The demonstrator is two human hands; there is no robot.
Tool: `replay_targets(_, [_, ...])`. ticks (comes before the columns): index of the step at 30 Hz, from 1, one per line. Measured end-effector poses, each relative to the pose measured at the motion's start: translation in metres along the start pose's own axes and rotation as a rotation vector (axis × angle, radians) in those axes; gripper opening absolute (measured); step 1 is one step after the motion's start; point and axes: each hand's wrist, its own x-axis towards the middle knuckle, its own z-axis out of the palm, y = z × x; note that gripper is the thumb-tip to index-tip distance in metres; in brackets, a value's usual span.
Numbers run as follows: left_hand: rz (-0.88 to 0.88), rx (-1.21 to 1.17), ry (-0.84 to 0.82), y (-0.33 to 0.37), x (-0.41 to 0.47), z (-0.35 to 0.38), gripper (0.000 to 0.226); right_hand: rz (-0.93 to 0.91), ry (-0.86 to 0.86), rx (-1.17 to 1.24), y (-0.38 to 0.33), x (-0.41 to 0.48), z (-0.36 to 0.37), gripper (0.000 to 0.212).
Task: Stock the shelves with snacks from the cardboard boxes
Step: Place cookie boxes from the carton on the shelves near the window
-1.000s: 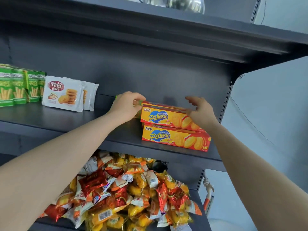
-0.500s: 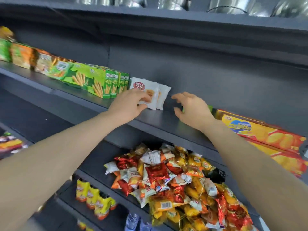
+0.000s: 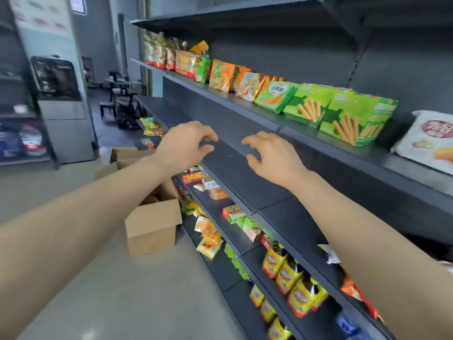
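Note:
My left hand [image 3: 183, 146] and my right hand [image 3: 273, 155] hover side by side in front of a bare stretch of the dark middle shelf [image 3: 245, 177], fingers loosely curled, holding nothing. Below and left of them an open cardboard box [image 3: 153, 223] stands on the floor beside the shelving, with a second open box [image 3: 122, 155] behind it. On the upper shelf [image 3: 306, 128] stand green biscuit-stick boxes [image 3: 343, 116], orange and green snack bags [image 3: 223, 74] and a white cookie bag [image 3: 431, 141] at the far right.
Lower shelves hold yellow-orange pouches [image 3: 291, 278], small boxes [image 3: 232, 212] and loose packets [image 3: 208, 239]. Grey floor [image 3: 122, 290] runs along the shelving. A dark appliance on a cabinet [image 3: 56, 79] and chairs [image 3: 120, 99] stand down the aisle.
The view has swung left along the aisle. Both hands have come off the upper shelf and the white cookie bags and now hang empty before the middle shelf. The floor boxes have come into view.

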Motion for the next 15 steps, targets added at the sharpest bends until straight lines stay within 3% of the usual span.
replay_targets(8, [-0.252, 0.213, 0.030, -0.221, -0.043, -0.037, 0.021, -0.235, -0.080, 0.145, -0.135, 0.167, 0.137, 0.038])
replay_targets(15, [-0.427, 0.310, -0.012, -0.392, -0.030, -0.038, 0.023, -0.406, -0.141, 0.203, -0.209, 0.306, 0.258, 0.041])
